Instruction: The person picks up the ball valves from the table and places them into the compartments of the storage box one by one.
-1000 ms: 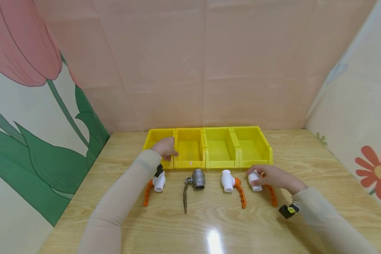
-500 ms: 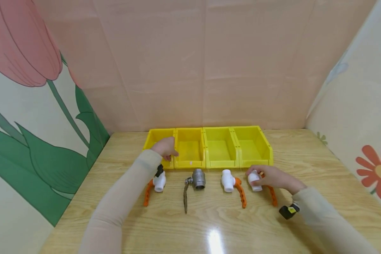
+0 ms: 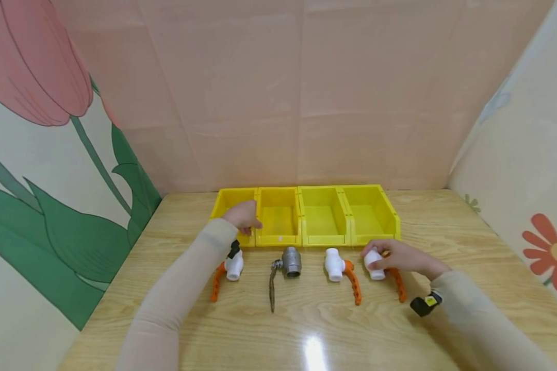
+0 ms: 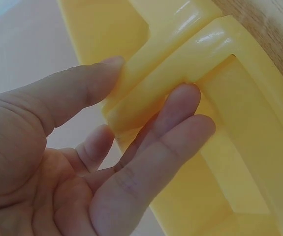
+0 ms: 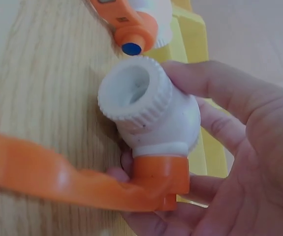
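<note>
My left hand [image 3: 241, 216] is at the meeting walls of the leftmost yellow bin [image 3: 229, 191] and the bin beside it [image 3: 278, 241]. In the left wrist view, its thumb lies on one rim and its bent fingers on the other, pinching the two walls together. My right hand [image 3: 399, 256] grips a white ball valve [image 3: 375, 265] with an orange handle [image 5: 77, 189] at the row's right end. Thumb and fingers wrap the valve body [image 5: 151, 118] from opposite sides. It appears to be still at the table surface; a small lift cannot be ruled out.
Along the table lie another white valve [image 3: 334, 265], a grey metal valve [image 3: 291, 263] with a lever handle, and a white valve [image 3: 234, 267] partly behind the left wrist. Two more yellow bins [image 3: 326, 240] continue the row to the right. A pink-covered wall [image 3: 297, 103] rises behind.
</note>
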`<state>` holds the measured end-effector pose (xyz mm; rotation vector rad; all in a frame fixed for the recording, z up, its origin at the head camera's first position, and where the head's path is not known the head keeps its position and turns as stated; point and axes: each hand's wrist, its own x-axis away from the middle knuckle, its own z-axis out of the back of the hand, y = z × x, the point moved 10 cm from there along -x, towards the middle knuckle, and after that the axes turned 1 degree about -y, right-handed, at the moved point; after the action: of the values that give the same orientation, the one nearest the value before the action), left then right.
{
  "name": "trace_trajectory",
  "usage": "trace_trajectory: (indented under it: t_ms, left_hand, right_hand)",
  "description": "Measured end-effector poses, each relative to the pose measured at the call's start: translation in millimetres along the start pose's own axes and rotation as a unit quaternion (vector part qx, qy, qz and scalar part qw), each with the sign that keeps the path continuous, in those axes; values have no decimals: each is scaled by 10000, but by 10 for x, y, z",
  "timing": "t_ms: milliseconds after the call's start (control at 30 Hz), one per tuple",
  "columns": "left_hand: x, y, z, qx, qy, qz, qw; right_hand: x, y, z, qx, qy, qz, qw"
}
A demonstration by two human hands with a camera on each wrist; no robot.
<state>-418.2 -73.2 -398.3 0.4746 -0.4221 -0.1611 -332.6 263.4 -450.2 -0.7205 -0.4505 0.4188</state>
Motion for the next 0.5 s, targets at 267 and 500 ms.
trace_trajectory:
  t_ms: [267, 500]
  left_hand:
    - [-2, 22, 7, -101, 1, -45, 9999]
    - [0, 18, 9, -80, -25, -21, 10000]
  right_hand:
    - [11, 4, 69, -550, -238, 74, 9982]
    - [-38, -96, 320, -633, -113, -55, 9979]
